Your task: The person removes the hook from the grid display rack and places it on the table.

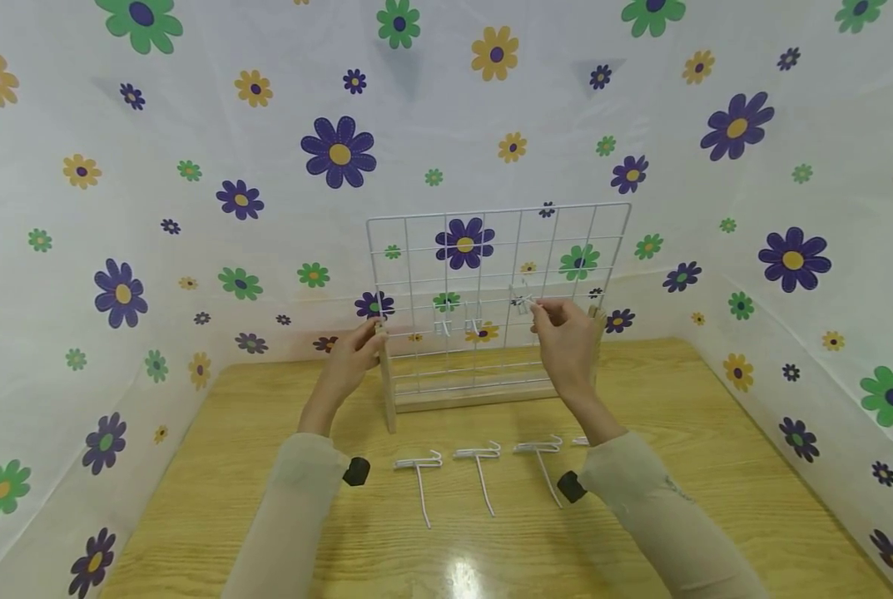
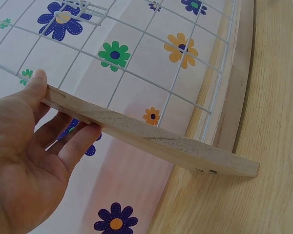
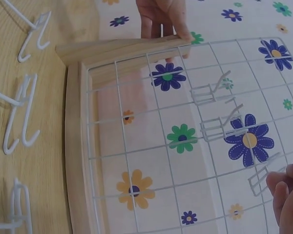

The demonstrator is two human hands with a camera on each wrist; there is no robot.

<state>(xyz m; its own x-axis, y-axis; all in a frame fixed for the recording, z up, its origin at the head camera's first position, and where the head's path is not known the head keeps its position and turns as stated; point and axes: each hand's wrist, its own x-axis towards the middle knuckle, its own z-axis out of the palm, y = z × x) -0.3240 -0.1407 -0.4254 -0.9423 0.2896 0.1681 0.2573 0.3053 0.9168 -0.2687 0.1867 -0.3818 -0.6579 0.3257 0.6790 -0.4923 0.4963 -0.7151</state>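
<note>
A white wire grid panel [image 1: 498,211] stands upright in a wooden stand. My left hand [image 1: 352,358] holds the upper part of the stand's left wooden post [image 2: 151,139], thumb on one side and fingers on the other. At the right of the grid, my right hand [image 1: 566,341] pinches a white wire hook [image 3: 258,183] between thumb and fingers, its back frame right at the wires. To the left of it, two similar hooks [image 1: 443,323] [image 3: 215,130] hang on the grid side by side, their prongs sticking out.
Several more white wire hooks [image 1: 478,453] lie in a row on the wooden table [image 1: 214,499] in front of the stand, one partly hidden by the right forearm. A flower-patterned sheet [image 1: 281,166] surrounds the table at the back and sides.
</note>
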